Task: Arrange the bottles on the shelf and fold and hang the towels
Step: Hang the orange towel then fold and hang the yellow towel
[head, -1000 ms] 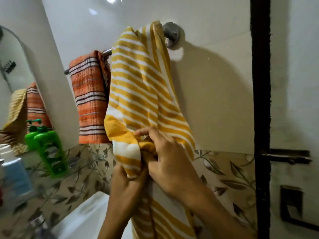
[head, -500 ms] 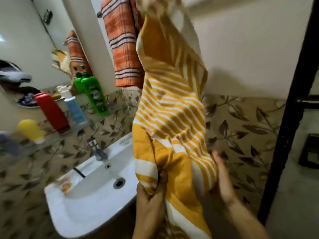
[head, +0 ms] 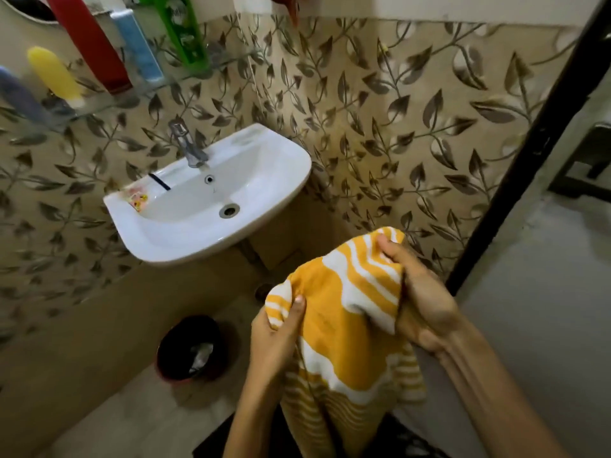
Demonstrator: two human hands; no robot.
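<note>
A yellow and white striped towel [head: 344, 325] hangs low in front of me, off the rail, bunched between both hands. My left hand [head: 276, 338] pinches its left top edge. My right hand [head: 420, 305] grips the right top corner. On the glass shelf [head: 185, 77] at the upper left stand a red bottle [head: 92, 41], a blue bottle [head: 139, 47], a green bottle [head: 182, 31] and a yellow bottle [head: 54, 76]. A corner of the orange towel [head: 291, 4] shows at the top edge.
A white wash basin [head: 211, 200] with a tap [head: 186, 147] juts from the leaf-patterned wall. A dark waste bin [head: 191, 348] stands on the floor below it. A black door frame [head: 535, 140] runs down the right side.
The yellow towel has come off the rail and down to waist height in both hands. My view has tilted down from the rail to the basin and floor.
</note>
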